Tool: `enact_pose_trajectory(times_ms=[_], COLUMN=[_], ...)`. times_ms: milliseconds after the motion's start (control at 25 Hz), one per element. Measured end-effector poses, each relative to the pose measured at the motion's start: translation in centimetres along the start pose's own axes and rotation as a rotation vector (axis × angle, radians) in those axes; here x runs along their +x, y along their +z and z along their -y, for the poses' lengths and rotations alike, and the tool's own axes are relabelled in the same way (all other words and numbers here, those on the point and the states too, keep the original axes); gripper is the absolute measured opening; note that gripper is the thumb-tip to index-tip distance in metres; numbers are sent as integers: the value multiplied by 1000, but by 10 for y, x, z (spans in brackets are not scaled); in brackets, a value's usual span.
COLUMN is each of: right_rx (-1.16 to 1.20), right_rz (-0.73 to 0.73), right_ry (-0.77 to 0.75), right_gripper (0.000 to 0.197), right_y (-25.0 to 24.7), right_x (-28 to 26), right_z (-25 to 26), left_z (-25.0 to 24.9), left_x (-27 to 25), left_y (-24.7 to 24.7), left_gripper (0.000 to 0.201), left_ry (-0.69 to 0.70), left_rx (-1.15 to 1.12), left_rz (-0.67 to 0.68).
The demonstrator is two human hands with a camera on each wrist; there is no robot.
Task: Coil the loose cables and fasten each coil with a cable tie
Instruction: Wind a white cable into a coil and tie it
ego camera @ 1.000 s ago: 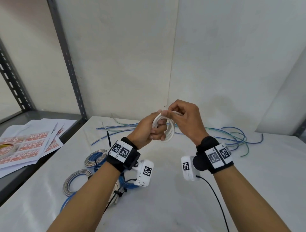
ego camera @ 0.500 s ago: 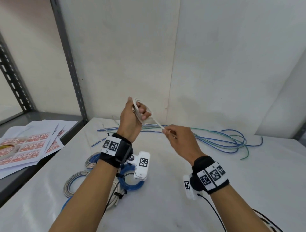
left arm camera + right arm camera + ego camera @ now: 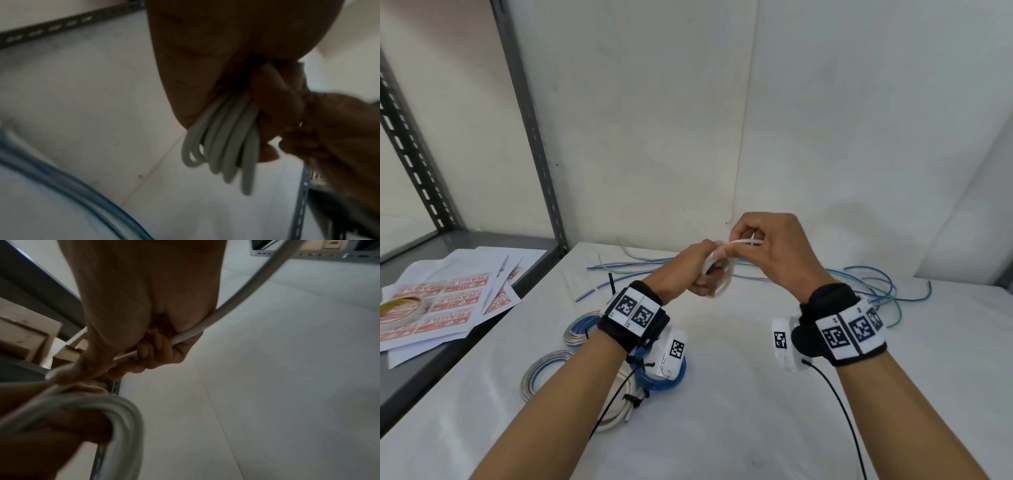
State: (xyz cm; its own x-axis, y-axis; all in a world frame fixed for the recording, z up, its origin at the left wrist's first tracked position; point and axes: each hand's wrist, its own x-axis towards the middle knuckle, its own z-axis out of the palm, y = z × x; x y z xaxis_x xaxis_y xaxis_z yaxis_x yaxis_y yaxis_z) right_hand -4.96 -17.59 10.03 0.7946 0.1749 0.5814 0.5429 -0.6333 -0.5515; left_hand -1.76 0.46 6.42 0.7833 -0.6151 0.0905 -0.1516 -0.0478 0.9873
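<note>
Nearest, tied coils (image 3: 654, 371) are seen lying on the white surface (image 3: 739, 394). Above it, a white cable coil (image 3: 717, 277) is gripped by the left hand (image 3: 688, 274) – its loose strand (image 3: 743, 242) apparently pinched in the right hand (image 3: 774, 250). Beyond, loose blue cables (image 3: 876, 291) are spread.

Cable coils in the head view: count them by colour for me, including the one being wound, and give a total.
White plastic cable coils: 2 (one held up, one lying flat)
Grey-and-blue striped cable coils: 2
Solid blue cable coil: 1
Total: 5
</note>
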Motion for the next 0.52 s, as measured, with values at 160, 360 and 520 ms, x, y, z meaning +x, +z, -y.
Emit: enact_pose_trajectory(times_ms=[160,360,520], right_rx=[318,438,502], right_rz=[-159,-283,-253], right_ry=[75,199,282], right_gripper=[19,14,13], right_y=[21,39,58], right_x=[-9,-22,-30], right_z=[-17,-22,-22], left_z=[-3,-3,-3], left_x=[-7,-6,0], left_y=[2,5,2], left_gripper=[24,44,49], left_ry=[-4,33,107], left_rx=[-449,-699,-909], left_rz=[147,1,-161])
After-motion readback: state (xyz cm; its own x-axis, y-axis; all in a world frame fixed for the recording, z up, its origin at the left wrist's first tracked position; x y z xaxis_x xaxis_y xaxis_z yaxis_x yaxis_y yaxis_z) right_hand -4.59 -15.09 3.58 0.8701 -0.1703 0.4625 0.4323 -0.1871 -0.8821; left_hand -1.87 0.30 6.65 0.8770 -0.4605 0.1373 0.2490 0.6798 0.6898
